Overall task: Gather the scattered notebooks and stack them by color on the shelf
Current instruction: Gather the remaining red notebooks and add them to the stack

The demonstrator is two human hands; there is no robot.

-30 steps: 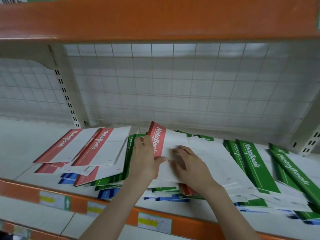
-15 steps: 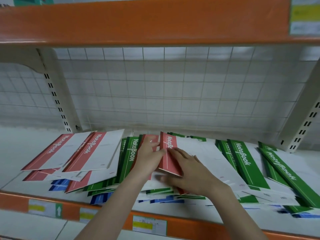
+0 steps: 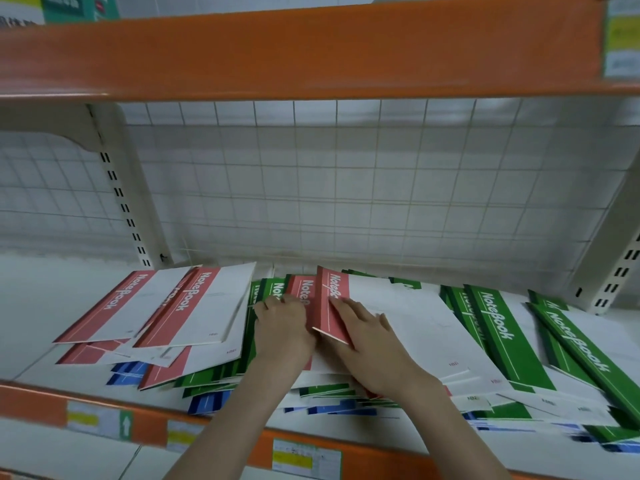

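Red-spined notebook [image 3: 330, 303] lifted at its near left corner, tilted up off the pile in the middle of the shelf [image 3: 41, 299]. Right hand [image 3: 372, 344] on its cover, fingers spread flat over the red band and white page area; thumb side hidden beneath, so actual hold uncertain. Left hand [image 3: 282, 329] just beside it, touching the raised edge, fingers curled onto a second red notebook [image 3: 300, 289] lying underneath; grip there looks narrow, but not clear enough to call a pinch. Left of the hands, red pile [image 3: 180, 306] fanned loosely, with blue covers [image 3: 126, 372] peeking out below. Green notebooks [image 3: 498, 327] spread to the right, overlapping, more green under the hands. Wire grid [image 3: 346, 188] behind, orange rail [image 3: 311, 50] above, price labels [image 3: 306, 459] on the front edge.
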